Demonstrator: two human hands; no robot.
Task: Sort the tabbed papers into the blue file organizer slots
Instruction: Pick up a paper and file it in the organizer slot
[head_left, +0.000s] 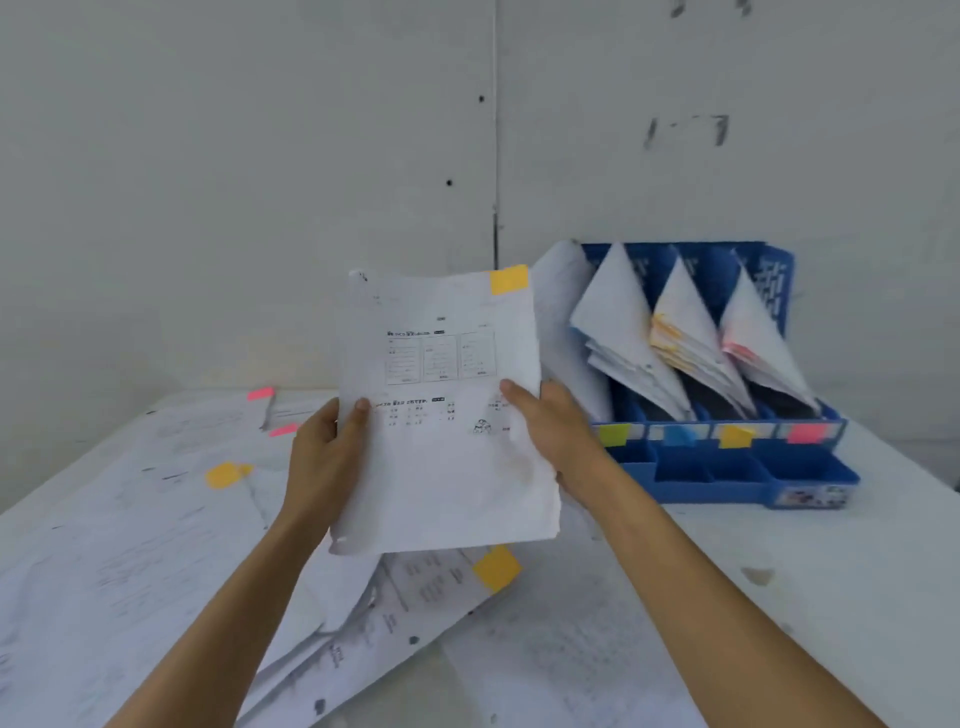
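- White sheet (441, 415) with a yellow-orange tab (509, 279) at its top right corner stands upright in front of you, raised above the table (857, 571) and just left of the blue file organizer (727, 473).
- Your left hand (324, 452) grips the sheet's left edge, thumb on the printed face and fingers curled behind it.
- Your right hand (550, 431) pinches the right edge the same way, thumb in front.
- You have the organizer on the table to your right, near the wall; its front carries a green label (613, 434), a blue label (679, 434), an orange label (735, 435) and a pink label (807, 432), left to right.
- Filed papers (623, 322) lean in its slots; the stack behind the orange label shows orange edges, the one behind the pink label pink edges.
- Loose papers (130, 545) cover the table under and left of your arms, some with pink tabs (261, 393), some with yellow tabs (496, 568).
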